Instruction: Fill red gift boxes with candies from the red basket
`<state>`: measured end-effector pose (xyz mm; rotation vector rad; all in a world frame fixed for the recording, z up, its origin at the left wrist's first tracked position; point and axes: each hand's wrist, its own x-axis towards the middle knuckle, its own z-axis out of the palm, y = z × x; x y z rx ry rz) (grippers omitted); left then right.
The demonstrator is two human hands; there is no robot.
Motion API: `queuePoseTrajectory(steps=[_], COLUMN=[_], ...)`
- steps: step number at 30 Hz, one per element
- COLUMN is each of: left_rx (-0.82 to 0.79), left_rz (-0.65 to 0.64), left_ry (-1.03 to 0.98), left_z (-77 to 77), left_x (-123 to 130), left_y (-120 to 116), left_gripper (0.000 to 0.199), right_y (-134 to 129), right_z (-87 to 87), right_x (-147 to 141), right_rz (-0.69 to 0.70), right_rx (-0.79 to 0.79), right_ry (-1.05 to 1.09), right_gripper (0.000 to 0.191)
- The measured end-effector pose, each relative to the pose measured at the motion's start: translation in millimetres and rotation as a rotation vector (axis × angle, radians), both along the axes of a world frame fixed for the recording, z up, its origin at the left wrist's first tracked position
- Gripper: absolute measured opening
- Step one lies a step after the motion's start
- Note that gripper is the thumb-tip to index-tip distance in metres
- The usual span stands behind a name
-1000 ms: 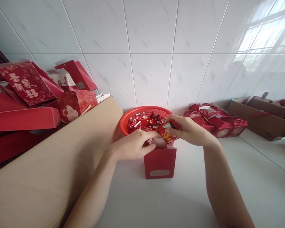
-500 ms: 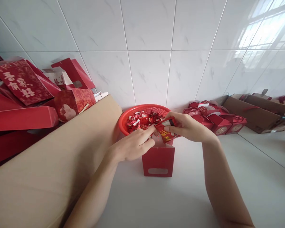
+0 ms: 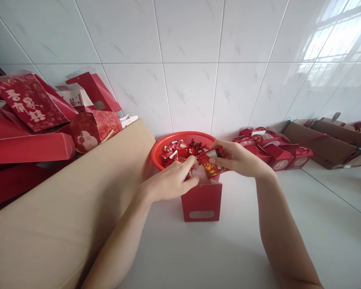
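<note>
An upright red gift box [image 3: 202, 202] with an oval window in its front stands open at the top on the white table. Over its left edge, my left hand [image 3: 170, 180] has its fingers curled, with a small red-wrapped candy [image 3: 188, 174] showing under them. My right hand [image 3: 236, 158] pinches a red packet [image 3: 212, 170] with gold print above the box opening. A dark-and-white piece also shows between those fingers; its kind is unclear. Behind the box, a red plastic basket [image 3: 160, 141] holds several red-wrapped candies [image 3: 183, 150], partly hidden by my hands.
At the left, a large cardboard carton [image 3: 114, 172] holds several red gift boxes [image 3: 33, 102]. Several closed red candy boxes [image 3: 278, 152] stand by the tiled wall at the right. Beyond them are brown cardboard boxes [image 3: 314, 142].
The fingers of my left hand have lifted slightly and parted from the packet in my right hand. The packet has shifted a little to the right. The box stays in place.
</note>
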<state>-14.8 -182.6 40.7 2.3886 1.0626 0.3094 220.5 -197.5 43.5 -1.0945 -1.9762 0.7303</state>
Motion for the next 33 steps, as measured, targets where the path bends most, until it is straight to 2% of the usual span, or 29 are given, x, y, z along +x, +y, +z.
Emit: queuePoseTrajectory(steps=[5, 12, 17, 21, 24, 30, 33], left_rx=[-0.026, 0.062, -0.033, -0.057, -0.011, 0.222, 0.211], left_rz=[0.004, -0.028, -0.109, -0.144, -0.136, -0.030, -0.019], left_ry=[0.037, -0.096, -0.158, -0.131, -0.106, -0.007, 0.044], left_z=[4.2, -1.8, -5.1, -5.1, -2.7, 3.2, 2.5], left_x=[1.2, 1.5, 4.4, 4.1, 1.0, -3.5, -2.7], left_y=[-3.5, 1.8, 4.6, 5.0, 5.4, 7.3, 8.7], left_gripper=[0.006, 0.019, 0.036, 0.029, 0.027, 0.027, 0.034], right_y=[0.1, -0.5, -0.1, 1.0, 1.9, 2.8, 2.2], right_z=[1.2, 2.5, 3.4, 3.0, 2.6, 2.0, 3.0], right_x=[0.6, 3.6, 6.3, 6.7, 6.5, 6.7, 4.4], right_rz=[0.006, -0.020, -0.055, -0.021, -0.011, -0.008, -0.051], right_rx=[-0.004, -0.022, -0.014, -0.016, -0.009, -0.001, 0.027], right_ry=[-0.051, -0.054, -0.058, -0.068, -0.068, -0.041, -0.020], right_gripper=[0.026, 0.024, 0.025, 0.025, 0.024, 0.021, 0.019])
